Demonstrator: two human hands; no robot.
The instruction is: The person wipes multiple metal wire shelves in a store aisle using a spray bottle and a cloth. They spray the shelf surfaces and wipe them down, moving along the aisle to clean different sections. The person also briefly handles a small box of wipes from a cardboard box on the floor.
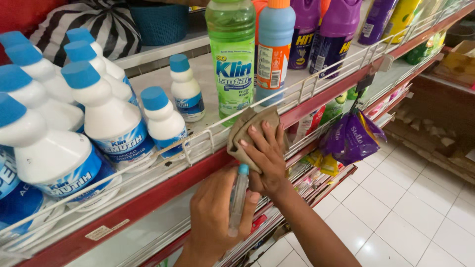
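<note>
The person stands at a shop shelf with a white wire rail [208, 136] along its front, and that rail is my landmark. The right hand [267, 158] is pressed flat with its fingers together on a brownish cloth [247, 131], holding it against the rail and the red shelf edge [163, 190] just below it. The left hand [215, 217], just below the rail and touching the right wrist, is closed around a slim clear pen-like tube with a blue tip [239, 198], which points up toward the cloth.

Judging by how things lie, the wiping looks to be in mid-course: the cloth sits about halfway along the rail, and dark specks show on the shelf floor behind the rail to the left of the cloth. Which stretch is already clean I cannot tell.

Behind the rail to the left stand white bleach bottles with blue caps [111, 118], all capped and upright or slightly leaning; their walls are opaque, so the fill is hidden. Right behind the rail above the cloth stands a tall green floor-cleaner bottle [231, 54], translucent and seemingly full of green liquid, and beside it a blue bottle with an orange cap [273, 49]. Further right behind the rail are purple bottles [329, 37]. Below the rail to the right hang purple sachets [351, 138].
</note>
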